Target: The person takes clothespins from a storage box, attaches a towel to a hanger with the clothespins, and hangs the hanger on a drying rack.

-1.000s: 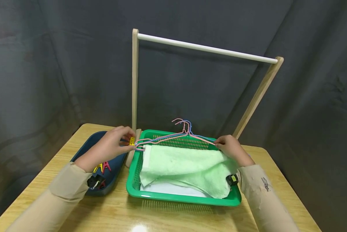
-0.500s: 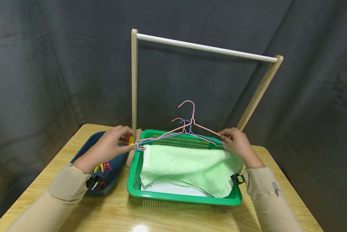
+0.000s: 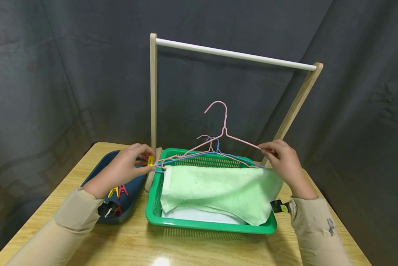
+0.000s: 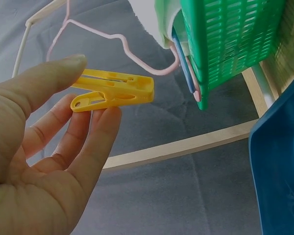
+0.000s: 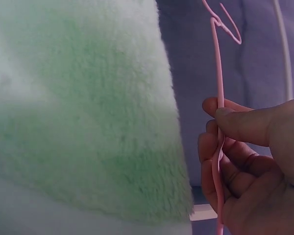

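My left hand (image 3: 124, 168) pinches a yellow clothespin (image 4: 122, 97) between thumb and fingertips, just beyond the left end of the hangers. With thumb and fingers my right hand (image 3: 285, 160) holds the right shoulder of a pink wire hanger (image 3: 225, 122), whose hook points up. A light green towel (image 3: 215, 184) spreads in front of the hanger's lower part and reaches into the green basket (image 3: 209, 226). Lower behind the towel are a blue hanger (image 3: 218, 146) and another pink hanger (image 3: 211, 144). In the right wrist view, the towel's fuzzy edge runs beside the hanger wire.
Folded white cloth (image 3: 202, 215) lies under the towel in the basket. At left, a dark blue bin (image 3: 126, 212) contains yellow clothespins (image 3: 110, 192) and red clothespins (image 3: 122, 190). Behind the basket rises a wooden rack with a white rod (image 3: 235, 55).
The right hand has moved right and up, raising the pink hanger's hook well above the other hangers. The towel's right side has lifted slightly. The left hand stays nearly still with the clothespin.
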The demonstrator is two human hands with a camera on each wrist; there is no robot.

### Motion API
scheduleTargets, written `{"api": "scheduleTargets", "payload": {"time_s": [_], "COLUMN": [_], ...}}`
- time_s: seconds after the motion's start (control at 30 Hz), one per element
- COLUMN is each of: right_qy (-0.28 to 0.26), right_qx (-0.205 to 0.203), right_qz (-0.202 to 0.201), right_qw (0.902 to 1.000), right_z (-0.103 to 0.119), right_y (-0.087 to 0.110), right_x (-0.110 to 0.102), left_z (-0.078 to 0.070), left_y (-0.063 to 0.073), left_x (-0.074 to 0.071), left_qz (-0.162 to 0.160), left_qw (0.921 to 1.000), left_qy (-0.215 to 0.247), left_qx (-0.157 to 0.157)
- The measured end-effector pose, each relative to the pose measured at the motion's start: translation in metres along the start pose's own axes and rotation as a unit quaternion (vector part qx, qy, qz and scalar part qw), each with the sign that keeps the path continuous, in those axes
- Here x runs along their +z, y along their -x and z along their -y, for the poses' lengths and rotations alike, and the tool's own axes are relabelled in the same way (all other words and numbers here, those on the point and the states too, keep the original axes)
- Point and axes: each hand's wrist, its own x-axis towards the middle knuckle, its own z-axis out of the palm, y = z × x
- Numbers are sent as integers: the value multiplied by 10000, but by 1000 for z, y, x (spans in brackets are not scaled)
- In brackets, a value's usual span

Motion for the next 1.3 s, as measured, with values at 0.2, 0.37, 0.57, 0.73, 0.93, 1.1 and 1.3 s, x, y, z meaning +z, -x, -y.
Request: {"api": "scheduleTargets", "payload": {"time_s": [0.2,0.37,0.57,0.73,0.93,1.1,1.3], "right_qy": [-8,-102,-213,-254,-398,-584,-505], "right_qx": [-100,-60,-61,-79,-154,-116,-35], "right_qz": [-239,-504,-743,-968,-1255,-1459,-1278], "right_qw": [9997,9987,9970,9949,9912,9875,9905], "right_z": [6,8,5,1,1,1,-1], "right_y": [4,8,11,13,15,15,16], "right_x": [-13,-17,-14,-10,-8,-7,-8], "left_z": [-1,-4,-9,-12,-12,-16,-20], "left_y": [0,-1,1,2,2,2,3], "left_x": [-1,-2,-7,-10,-14,-18,-21], "left_qz": [-31,-58,-185,-326,-587,-719,-825], "left_qw": [10000,10000,9997,9990,9961,9939,9926], "left_qy": [-13,4,125,251,509,639,817], "left_qx": [-29,8,-125,-156,-420,-535,-343]}}
